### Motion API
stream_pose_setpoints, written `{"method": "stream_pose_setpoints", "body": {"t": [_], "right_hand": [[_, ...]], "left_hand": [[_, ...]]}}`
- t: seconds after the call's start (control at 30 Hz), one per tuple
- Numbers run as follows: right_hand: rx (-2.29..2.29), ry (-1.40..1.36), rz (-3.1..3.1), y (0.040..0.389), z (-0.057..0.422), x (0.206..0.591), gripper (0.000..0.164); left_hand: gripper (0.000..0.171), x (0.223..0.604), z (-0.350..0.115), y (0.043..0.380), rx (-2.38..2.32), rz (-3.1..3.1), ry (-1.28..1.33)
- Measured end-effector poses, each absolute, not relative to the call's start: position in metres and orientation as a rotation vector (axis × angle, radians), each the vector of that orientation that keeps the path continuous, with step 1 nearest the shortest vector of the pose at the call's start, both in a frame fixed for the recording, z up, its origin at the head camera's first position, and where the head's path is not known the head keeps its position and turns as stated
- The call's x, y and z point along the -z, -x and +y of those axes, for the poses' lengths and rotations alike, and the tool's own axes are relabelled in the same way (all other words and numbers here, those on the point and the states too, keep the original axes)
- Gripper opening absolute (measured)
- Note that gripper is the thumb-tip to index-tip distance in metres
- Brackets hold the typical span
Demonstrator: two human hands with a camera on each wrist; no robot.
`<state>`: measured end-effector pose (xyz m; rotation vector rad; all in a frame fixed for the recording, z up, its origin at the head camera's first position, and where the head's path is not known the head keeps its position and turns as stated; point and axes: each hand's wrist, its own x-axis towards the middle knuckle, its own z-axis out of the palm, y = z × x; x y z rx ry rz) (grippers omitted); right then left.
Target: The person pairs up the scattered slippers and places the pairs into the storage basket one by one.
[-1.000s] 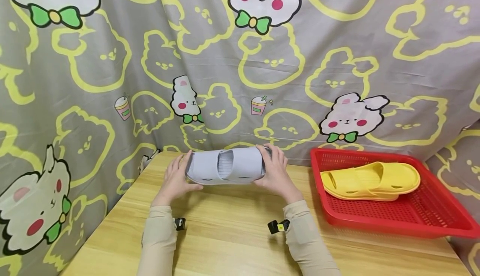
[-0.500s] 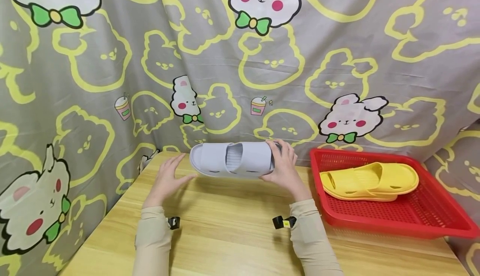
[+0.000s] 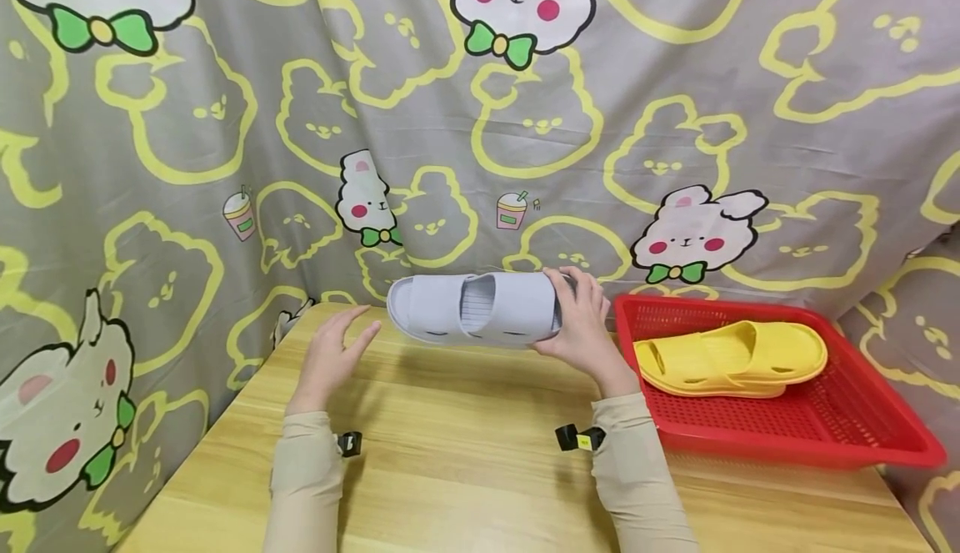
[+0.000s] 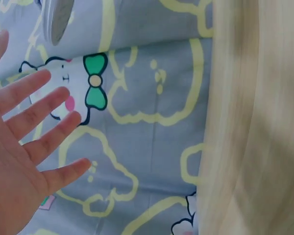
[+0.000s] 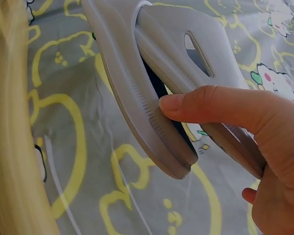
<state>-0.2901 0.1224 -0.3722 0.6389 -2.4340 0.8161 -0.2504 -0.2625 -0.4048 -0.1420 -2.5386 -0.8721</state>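
Observation:
A pair of light grey slippers [image 3: 517, 303], one tucked into the other, is held up above the back of the table. My right hand [image 3: 583, 328] grips their right end, thumb below and fingers over the top. In the right wrist view, the thumb presses the edge of a sole while the slippers [image 5: 122, 73] show two stacked soles. To the left of the slippers, my left hand [image 3: 330, 357] is apart from them and holds nothing. Its fingers [image 4: 49, 139] are spread in the left wrist view, where a slipper end [image 4: 59, 19] shows at the top.
A red plastic basket [image 3: 795, 449] stands on the table's right side, with yellow slippers [image 3: 720, 361] lying in it. Behind the wooden table [image 3: 450, 453] hangs a grey patterned curtain [image 3: 427, 119], close to the slippers.
My left hand has let go of the slippers' left end and drawn away to the left. My right hand has carried the slippers up and to the right.

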Motion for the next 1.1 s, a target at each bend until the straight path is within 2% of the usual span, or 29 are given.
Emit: {"method": "stream_pose_setpoints", "body": {"t": [0.33, 1.1], "right_hand": [[-0.792, -0.611, -2.423, 0.282, 0.154, 0.354, 0.106], [-0.696, -0.583, -2.435, 0.268, 0.228, 0.324, 0.106]], "left_hand": [[0.045, 0.401, -0.243, 0.251, 0.796, -2.458, 0.165], [0.035, 0.397, -0.184, 0.255, 0.683, -2.377, 0.324]]}}
